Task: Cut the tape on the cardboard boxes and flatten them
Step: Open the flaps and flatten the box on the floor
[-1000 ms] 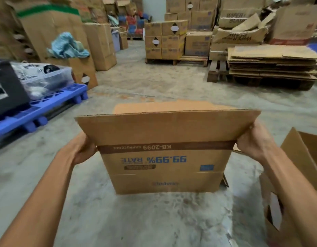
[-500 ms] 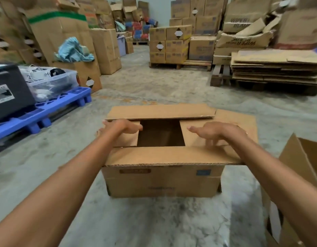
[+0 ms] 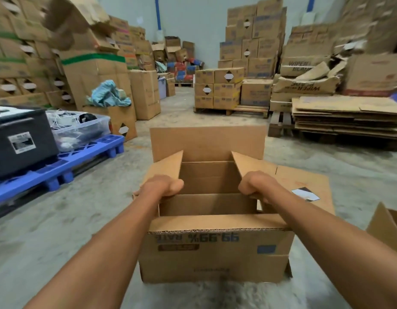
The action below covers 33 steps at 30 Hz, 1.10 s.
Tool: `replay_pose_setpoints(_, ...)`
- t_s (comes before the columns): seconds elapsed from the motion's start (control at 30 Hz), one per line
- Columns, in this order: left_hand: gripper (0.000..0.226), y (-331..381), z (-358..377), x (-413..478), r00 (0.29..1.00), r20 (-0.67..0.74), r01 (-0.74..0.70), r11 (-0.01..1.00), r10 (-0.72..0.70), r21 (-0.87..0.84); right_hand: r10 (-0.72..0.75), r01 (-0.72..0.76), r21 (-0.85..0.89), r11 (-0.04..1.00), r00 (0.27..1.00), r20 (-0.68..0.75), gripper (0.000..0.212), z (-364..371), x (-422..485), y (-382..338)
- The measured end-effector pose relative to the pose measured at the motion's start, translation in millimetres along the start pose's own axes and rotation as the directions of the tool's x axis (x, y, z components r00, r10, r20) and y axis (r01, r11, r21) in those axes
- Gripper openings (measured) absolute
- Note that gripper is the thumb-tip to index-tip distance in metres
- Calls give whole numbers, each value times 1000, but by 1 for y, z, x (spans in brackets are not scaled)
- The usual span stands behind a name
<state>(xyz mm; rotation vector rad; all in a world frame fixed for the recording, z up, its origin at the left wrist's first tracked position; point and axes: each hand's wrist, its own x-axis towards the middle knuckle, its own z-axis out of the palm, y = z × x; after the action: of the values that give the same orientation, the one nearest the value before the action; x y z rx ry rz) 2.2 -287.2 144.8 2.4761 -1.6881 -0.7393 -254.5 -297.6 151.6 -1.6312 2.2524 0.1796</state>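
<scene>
- Since half a second ago: both side flaps raised from flat; far flap (image 3: 207,141) now upright.
- One cardboard box (image 3: 215,253): open-topped, standing on the concrete floor (image 3: 59,230) directly before you.
- Your left hand (image 3: 164,186): fingers curled over the left side flap (image 3: 168,163), gripping its edge.
- Your right hand (image 3: 255,184): fingers curled, gripping the right side flap (image 3: 251,163).

I read the box (image 3: 215,259) as plain brown, with blue print (image 3: 197,237) and a blue square (image 3: 266,249) on its near face. Pallet (image 3: 88,153): blue. Crate (image 3: 5,152): black, with a white label (image 3: 22,142). Cloth (image 3: 108,94): teal. Floor (image 3: 59,219): mottled grey. Wall (image 3: 193,18): pale grey-green. One stacked carton (image 3: 97,81) carries a green stripe (image 3: 92,58).
</scene>
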Motion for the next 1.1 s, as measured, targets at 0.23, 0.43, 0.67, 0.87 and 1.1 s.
replay_pose_setpoints(0.23, 29, -52, -73, -34, 998, -59, -53, 613, 10, -788, -331, 353, 124, 927, 928, -168, 45, -70, -61, 89)
replay_pose_setpoints(0.43, 26, -58, -108, -28, 955, -295, -293, -88, 12, -952, -669, 668, -143, 730, 655, -351, 70, -77, -97, 123)
replay_pose_setpoints(0.67, 64, -65, -91, -10, 954, -294, -285, -495, -61, -821, -821, 660, -528, 534, 257, -510, 65, -3, -90, 141)
replay_pose_setpoints(0.87, 34, -127, 72, -13, 988, 40, -52, -572, -147, -818, -809, 639, -506, 579, 526, -261, 104, 146, -61, 157)
replay_pose_setpoints(1.1, 18, -229, 203, -33, 764, 544, 526, -153, -347, -837, -622, 622, -394, 677, 769, 145, 145, 355, -76, 178)
